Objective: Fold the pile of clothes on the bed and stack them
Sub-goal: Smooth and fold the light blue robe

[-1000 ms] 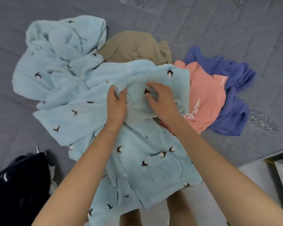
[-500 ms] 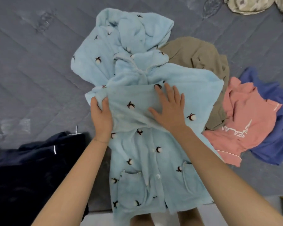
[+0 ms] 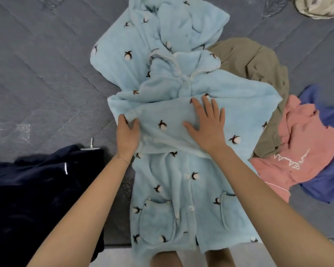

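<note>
A light blue fleece robe point(image 3: 168, 199) with small dark-and-white motifs, buttons and two front pockets lies lengthwise on the grey bed point(image 3: 37, 74), its hem hanging over the near edge. One sleeve is folded across its chest. My left hand point(image 3: 128, 136) grips the cuff end of that sleeve at the robe's left side. My right hand point(image 3: 207, 125) lies flat, fingers spread, on the folded sleeve. More light blue fleece point(image 3: 162, 31) is bunched beyond the collar.
An olive garment point(image 3: 255, 64), a pink top point(image 3: 305, 143) with white lettering and a blue garment point(image 3: 328, 182) lie in a heap on the right. A dark navy garment point(image 3: 33, 199) lies at the near left. A pale patterned cloth point(image 3: 316, 6) sits at the far right corner.
The robe has gone from bunched in both hands to laid out lengthwise. The sleeve is drawn across the chest, the left hand pulling its cuff leftward while the right hand flattened onto it.
</note>
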Tool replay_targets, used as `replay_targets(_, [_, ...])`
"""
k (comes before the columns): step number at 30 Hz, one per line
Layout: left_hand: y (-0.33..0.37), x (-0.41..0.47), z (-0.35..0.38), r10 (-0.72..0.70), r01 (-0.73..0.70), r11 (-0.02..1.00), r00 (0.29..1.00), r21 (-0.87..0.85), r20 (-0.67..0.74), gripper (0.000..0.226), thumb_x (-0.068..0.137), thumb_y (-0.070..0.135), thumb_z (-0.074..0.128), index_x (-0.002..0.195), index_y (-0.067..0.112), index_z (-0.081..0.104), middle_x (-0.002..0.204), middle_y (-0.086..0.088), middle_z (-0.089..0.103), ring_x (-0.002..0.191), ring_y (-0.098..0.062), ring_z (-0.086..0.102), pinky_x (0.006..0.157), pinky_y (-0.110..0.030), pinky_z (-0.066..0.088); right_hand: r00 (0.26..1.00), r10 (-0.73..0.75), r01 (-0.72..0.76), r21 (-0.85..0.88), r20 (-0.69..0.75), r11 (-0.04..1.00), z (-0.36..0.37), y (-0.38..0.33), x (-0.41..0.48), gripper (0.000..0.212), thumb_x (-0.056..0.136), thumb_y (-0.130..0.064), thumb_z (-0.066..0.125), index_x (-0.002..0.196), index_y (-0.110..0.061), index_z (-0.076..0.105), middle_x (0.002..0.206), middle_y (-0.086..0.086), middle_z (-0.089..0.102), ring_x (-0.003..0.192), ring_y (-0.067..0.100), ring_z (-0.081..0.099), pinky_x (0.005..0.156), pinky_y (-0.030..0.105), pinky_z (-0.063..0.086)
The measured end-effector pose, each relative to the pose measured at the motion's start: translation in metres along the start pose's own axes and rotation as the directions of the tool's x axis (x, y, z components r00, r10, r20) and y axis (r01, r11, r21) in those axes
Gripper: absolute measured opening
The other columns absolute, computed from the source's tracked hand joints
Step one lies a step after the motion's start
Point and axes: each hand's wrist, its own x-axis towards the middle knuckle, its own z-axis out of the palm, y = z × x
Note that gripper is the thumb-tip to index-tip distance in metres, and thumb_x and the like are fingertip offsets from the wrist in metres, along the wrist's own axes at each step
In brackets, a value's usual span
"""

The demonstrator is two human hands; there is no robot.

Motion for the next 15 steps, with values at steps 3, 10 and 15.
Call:
replay_targets(3, [0.01,-0.004,0.003,0.018,-0.016,0.996,1.0,-0.091,0.024,0.014,0.099,0.018,0.057,0.112,0.02,0.052,0.113,0.005,0.062,0.104,-0.008,0.059,0.093,-0.023,0.047,1.0,-0.009,0.009,0.055,-0.004,0.998,-0.001,0.0,0.002,0.07,0.093,-0.051,0.054,0.153,-0.027,0.026,0.163,0.005,0.015,0.151,0.027,0.004,0.12,0.049,-0.003])
replay_targets(10, [0.054,-0.028,0.035,0.038,0.041,0.958,0.962,-0.283,0.269,0.017,0.101,0.016,0.052,0.116,0.019,0.058,0.113,0.007,0.066,0.107,-0.003,0.062,0.097,-0.023,0.049,0.997,-0.069,0.077,0.24,-0.042,0.968,-0.014,0.003,-0.009,0.09,0.079,-0.073,0.045,0.153,-0.024,0.029,0.161,0.009,0.022,0.15,0.027,0.014,0.121,0.046,0.007])
replay_targets(15, [0.079,-0.047,0.062,-0.085,0.284,0.806,0.924,-0.52,0.373,0.019,0.102,0.019,0.047,0.109,0.014,0.064,0.099,0.0,0.075,0.097,-0.014,0.07,0.091,-0.028,0.054,0.988,0.134,-0.152,0.56,0.073,0.814,-0.034,0.022,-0.023,0.092,0.086,-0.056,0.064,0.156,-0.023,0.015,0.161,0.003,0.023,0.148,0.016,0.02,0.12,0.038,0.019])
